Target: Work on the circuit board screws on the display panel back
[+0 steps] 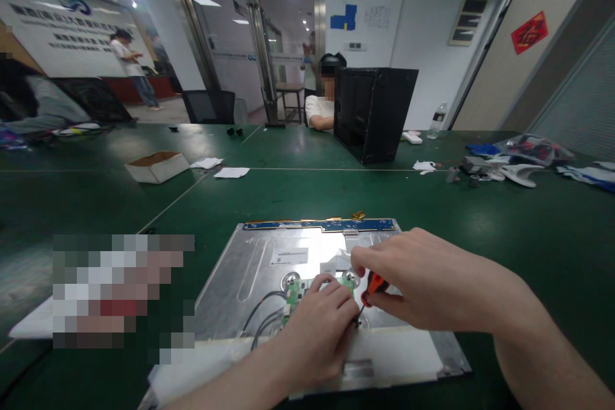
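Your right hand (pixel 423 282) grips the screwdriver (pixel 373 285); left hand (pixel 317 327), fingers curled, steadies the circuit board (pixel 294 291). Keep the tip seated.

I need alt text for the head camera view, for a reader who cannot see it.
Two bare hands work on a small green circuit board on a metal panel: the right hand holds an orange screwdriver, the left hand rests beside it. The panel lies on a green table.

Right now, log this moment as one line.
right hand: holds orange-handled screwdriver | left hand: rests on green circuit board | base: metal panel back | surface: green table
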`<state>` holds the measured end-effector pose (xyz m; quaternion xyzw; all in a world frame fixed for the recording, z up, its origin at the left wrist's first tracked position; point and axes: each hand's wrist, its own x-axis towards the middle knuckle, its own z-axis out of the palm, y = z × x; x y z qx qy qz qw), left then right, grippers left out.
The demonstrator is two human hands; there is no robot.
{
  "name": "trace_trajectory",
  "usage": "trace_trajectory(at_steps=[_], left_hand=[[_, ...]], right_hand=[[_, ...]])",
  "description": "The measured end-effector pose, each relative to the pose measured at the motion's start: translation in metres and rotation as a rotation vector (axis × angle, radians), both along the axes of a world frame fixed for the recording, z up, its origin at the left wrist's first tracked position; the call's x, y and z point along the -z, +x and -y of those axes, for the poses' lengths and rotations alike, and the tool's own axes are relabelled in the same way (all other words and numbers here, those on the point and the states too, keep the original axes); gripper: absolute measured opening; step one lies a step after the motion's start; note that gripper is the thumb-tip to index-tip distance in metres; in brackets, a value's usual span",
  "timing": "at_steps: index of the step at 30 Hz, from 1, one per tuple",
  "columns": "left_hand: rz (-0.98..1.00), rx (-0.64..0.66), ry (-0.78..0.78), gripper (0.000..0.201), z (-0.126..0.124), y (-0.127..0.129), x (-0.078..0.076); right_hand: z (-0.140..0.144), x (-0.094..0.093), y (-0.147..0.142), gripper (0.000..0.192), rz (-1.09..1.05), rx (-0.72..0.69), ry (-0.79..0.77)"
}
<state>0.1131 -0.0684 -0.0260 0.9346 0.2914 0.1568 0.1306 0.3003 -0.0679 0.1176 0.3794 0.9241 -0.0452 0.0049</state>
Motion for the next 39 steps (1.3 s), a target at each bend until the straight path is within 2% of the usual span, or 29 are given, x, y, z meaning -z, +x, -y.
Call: trace_trajectory(at_steps=[3,8,14,16,23,28,39], left_hand=[[0.004,-0.004,-0.014,0.019,0.002,0.0,-0.004],[0.025,-0.042,-0.044,0.012,0.001,-0.004,-0.024],[0.097,-0.233,-0.041,0.012,-0.025,-0.012,-0.036],[0.057,-0.243,-0.046,0.012,-0.036,-0.013,-0.037],[-0.103,-0.098,-0.121,0.013,-0.061,-0.001,-0.035],[-0.167,-0.037,-0.104,0.011,-0.068,0.006,-0.032],[-0.083,0.023,-0.095,0.015,-0.074,0.01,-0.024]], right_hand=[[0.001,-0.003,0.001,0.011,-0.016,-0.01,-0.009],[-0.003,-0.01,0.012,0.011,-0.073,0.033,0.001],[-0.02,-0.007,0.02,0.009,-0.121,0.093,0.047],[-0.025,-0.004,0.018,0.009,-0.124,0.097,0.042],[-0.035,0.003,0.014,0.01,-0.101,0.096,0.059],[-0.039,0.005,0.018,0.01,-0.107,0.097,0.073],[-0.039,0.007,0.016,0.012,-0.065,0.095,0.063]])
